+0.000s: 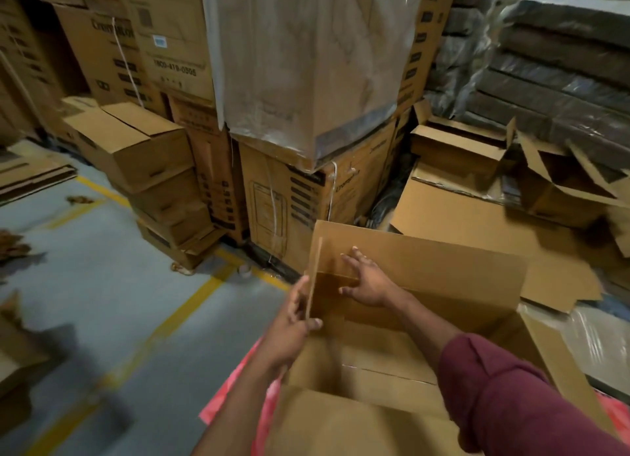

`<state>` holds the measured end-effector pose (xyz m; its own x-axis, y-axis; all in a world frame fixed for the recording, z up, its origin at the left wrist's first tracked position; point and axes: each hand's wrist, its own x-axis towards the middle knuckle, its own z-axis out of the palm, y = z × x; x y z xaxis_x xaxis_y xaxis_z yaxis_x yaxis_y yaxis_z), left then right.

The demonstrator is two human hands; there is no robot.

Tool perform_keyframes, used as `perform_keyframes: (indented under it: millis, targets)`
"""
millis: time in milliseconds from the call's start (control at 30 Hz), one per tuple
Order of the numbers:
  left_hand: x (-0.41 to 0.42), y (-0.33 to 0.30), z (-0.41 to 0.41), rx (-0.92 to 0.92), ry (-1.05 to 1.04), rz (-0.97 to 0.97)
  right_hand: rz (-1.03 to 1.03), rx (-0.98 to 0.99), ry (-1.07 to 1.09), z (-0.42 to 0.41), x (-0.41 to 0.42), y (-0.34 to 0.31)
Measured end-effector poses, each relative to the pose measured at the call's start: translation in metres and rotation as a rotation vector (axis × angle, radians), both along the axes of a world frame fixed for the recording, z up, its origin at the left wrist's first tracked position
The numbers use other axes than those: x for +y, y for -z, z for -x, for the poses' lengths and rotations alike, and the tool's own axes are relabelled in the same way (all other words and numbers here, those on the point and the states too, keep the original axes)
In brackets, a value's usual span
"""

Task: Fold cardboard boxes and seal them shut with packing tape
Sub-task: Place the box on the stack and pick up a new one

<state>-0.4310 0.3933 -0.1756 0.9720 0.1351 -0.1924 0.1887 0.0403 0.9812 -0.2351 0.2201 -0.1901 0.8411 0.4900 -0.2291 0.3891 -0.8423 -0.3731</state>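
Low in the foreground, over a grey floor marked with yellow lines, an open cardboard box sits with its mouth facing up, resting on something pink-red that shows at its near-left edge. Left hand: fingers and thumb pinch the edge of the short end flap, which stands upright and is seen nearly edge-on; this hold probably steadies the flap so it can be hinged along its crease. Right hand: fingers spread and nearly straight, reaching into the box with the palm toward the long far flap, gripping nothing; the flat hand appears to press the panel outward so that the box squares up. All 4 flaps stand open or splayed, so folding is judged to be at an early stage and sealing not yet begun. Neither hand holds packing tape. Behind stand stacked cartons, a plastic-wrapped pallet load and, at right, loose flattened cardboard, presumably stock for further boxes
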Motion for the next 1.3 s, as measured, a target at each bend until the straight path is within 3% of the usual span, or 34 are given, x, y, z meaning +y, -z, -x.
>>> perform_keyframes:
  millis: [167,267,400,600,733,867,1000,1133,1200,1300]
  targets:
    - [-0.075,0.035,-0.014,0.085,0.052,-0.740,-0.031,0.005,0.044,0.014,-0.031,0.016]
    - [-0.106,0.056,-0.018,0.188,0.115,-1.024,-0.080,0.017,0.143,0.041,-0.067,0.024]
    - [-0.127,0.062,-0.039,0.200,0.166,-1.078,-0.149,-0.036,0.372,0.083,-0.133,0.028]
    - [-0.158,0.018,-0.115,-0.184,0.131,-1.287,-0.182,-0.168,0.808,0.132,-0.247,0.036]
    - [-0.198,-0.003,-0.157,-0.170,0.268,-1.358,-0.228,-0.308,1.048,0.141,-0.298,0.033]
    - [-0.230,-0.011,-0.186,-0.161,0.333,-1.399,-0.270,-0.183,1.405,0.136,-0.328,0.032]
    - [-0.242,-0.020,-0.194,-0.139,0.339,-1.384,-0.688,-0.031,1.839,0.145,-0.351,0.027]
    - [-0.244,-0.023,-0.181,-0.154,0.289,-1.377,-1.128,-0.147,2.060,0.171,-0.364,0.040]
    - [-0.243,-0.018,-0.174,-0.165,0.251,-1.338,-1.400,-0.193,2.070,0.181,-0.366,0.040]
    - [-0.239,-0.011,-0.174,-0.189,0.169,-1.233,-1.669,-0.172,1.856,0.190,-0.360,0.033]
